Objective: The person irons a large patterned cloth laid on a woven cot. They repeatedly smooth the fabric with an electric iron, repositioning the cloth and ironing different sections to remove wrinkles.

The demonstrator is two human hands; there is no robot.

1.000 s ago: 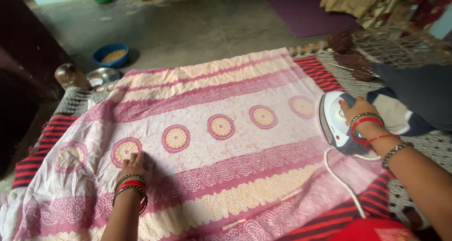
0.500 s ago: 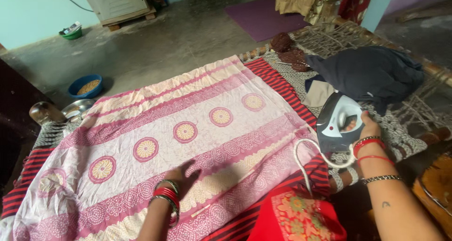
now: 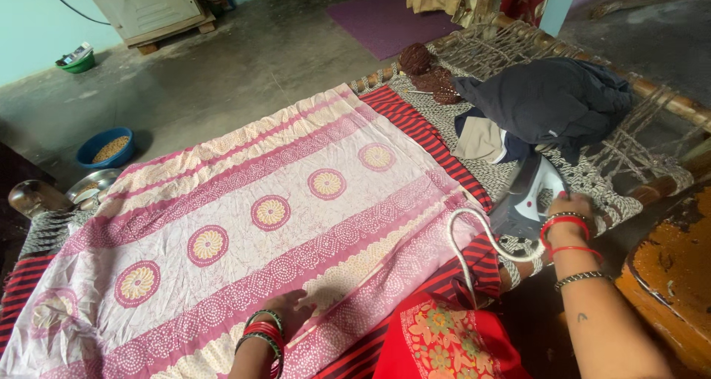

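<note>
Right hand (image 3: 569, 207), wearing red bangles, is wrapped around the handle of the white and grey electric iron (image 3: 535, 195). The iron stands tilted up on its heel at the right edge of the woven cot (image 3: 652, 157), off the fabric. Its white cord (image 3: 474, 238) loops back toward the near side.

Left hand (image 3: 290, 306) lies flat, fingers spread, pressed on the pink and cream printed cloth (image 3: 244, 223) near its near hem. The cloth covers the left and middle of the cot over a red and black striped blanket (image 3: 426, 135). A dark garment pile (image 3: 552, 98) sits far right, just beyond the iron. A blue bowl (image 3: 106, 149) is on the floor, far left.

Risk: the iron is near the cot's edge with a slack cord; a snag on the cord could tip it onto the weave or the garments and scorch them.

Change from half a second ago: the iron is lower and nearer the cot surface; the left hand has slid toward the hem.
</note>
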